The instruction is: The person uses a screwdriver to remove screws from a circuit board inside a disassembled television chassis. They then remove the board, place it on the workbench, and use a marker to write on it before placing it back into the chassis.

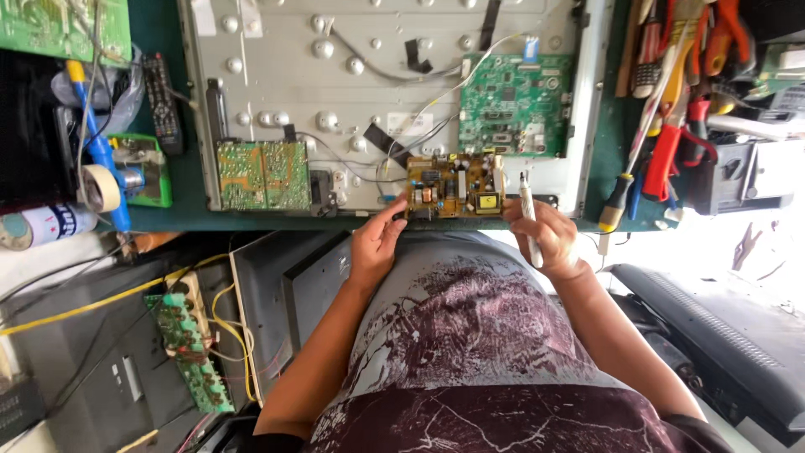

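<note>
A small tan circuit board with a yellow transformer sits at the near edge of an opened flat-screen chassis. My left hand pinches the board's left corner. At the board's right corner is my right hand, which also grips a white pen-shaped tool pointing up. A green main board is mounted just behind, with white wires running to the small board.
A green twin board sits on the chassis at left. Screwdrivers and pliers crowd the right of the bench. A remote, tape roll and spray can lie left. Monitors and a wired board rest below.
</note>
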